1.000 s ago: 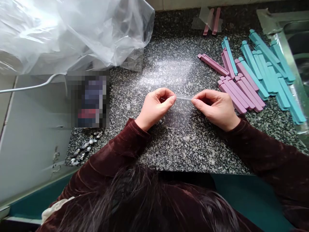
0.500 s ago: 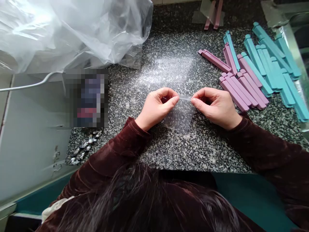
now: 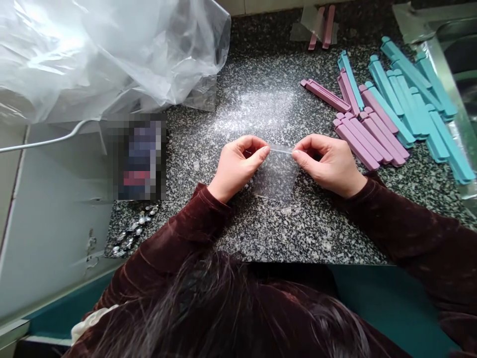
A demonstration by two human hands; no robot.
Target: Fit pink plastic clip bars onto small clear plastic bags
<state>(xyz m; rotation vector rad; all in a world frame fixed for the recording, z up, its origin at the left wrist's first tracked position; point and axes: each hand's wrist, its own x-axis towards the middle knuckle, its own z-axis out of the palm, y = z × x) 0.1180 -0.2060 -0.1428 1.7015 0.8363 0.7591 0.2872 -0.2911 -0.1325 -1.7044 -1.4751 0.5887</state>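
Observation:
A small clear plastic bag stretches between my two hands, low over the speckled counter. My left hand pinches the left end of its top edge between thumb and forefinger. The right end of that edge is pinched the same way by my right hand. Nothing shows inside the bag. Beside my right hand lie several pink bag clips, and past them several turquoise bag clips.
A large clear plastic bag fills the back left. Below it are a blurred-out phone-like object, a white cable and a beaded strand. Two pink clips with clear film lie at the back. A metal sink borders the right.
My left hand slid right along the bag's top edge, then back left. Both hands keep their pinch on the bag. The view has shifted slightly.

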